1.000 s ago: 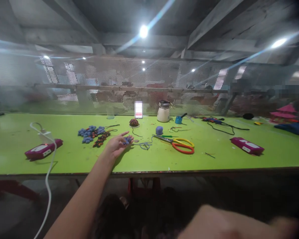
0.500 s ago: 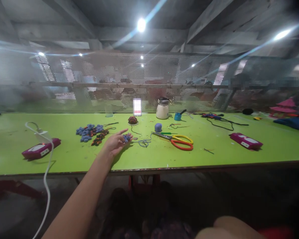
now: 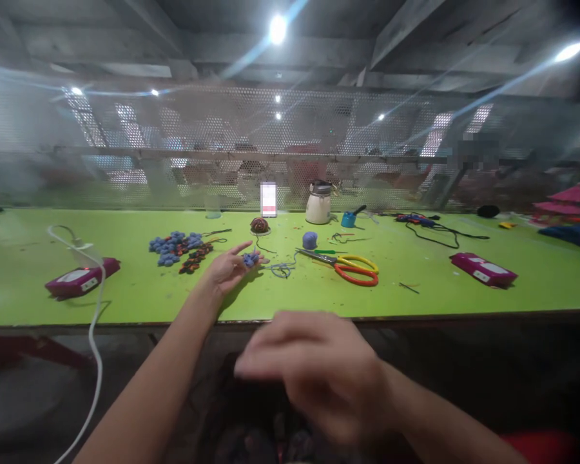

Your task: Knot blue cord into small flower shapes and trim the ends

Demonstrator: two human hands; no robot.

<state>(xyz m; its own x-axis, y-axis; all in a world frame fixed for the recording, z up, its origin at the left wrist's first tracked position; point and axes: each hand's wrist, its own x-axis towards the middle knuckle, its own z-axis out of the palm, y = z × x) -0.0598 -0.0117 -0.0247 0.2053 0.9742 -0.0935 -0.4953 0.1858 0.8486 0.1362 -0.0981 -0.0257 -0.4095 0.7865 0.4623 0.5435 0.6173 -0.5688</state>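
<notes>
My left hand (image 3: 229, 269) rests over the green table with a small blue-violet crocheted piece (image 3: 250, 259) held at its fingertips. A strand of blue yarn (image 3: 281, 270) trails from the piece across the table, towards a small ball of blue yarn (image 3: 310, 240). Nearer to me, in front of the table edge, my right hand (image 3: 319, 370) is smeared by motion, so its fingers do not show clearly. Scissors (image 3: 355, 270) with red and yellow handles lie to the right of the loose yarn, beside a slim green tool (image 3: 325, 251).
Crocheted flowers (image 3: 171, 248) in blue and black-orange lie left of my left hand. A brown yarn ball (image 3: 259, 225), a phone (image 3: 269, 199), a cream jug (image 3: 318, 205) and a blue pot (image 3: 348, 220) stand behind. Purple power strips (image 3: 82, 278) flank the work area, one trailing a white cable (image 3: 95, 348).
My right hand has risen from the bottom edge into the middle foreground. My left hand stays nearly in place with the crocheted piece. The view has tilted slightly down.
</notes>
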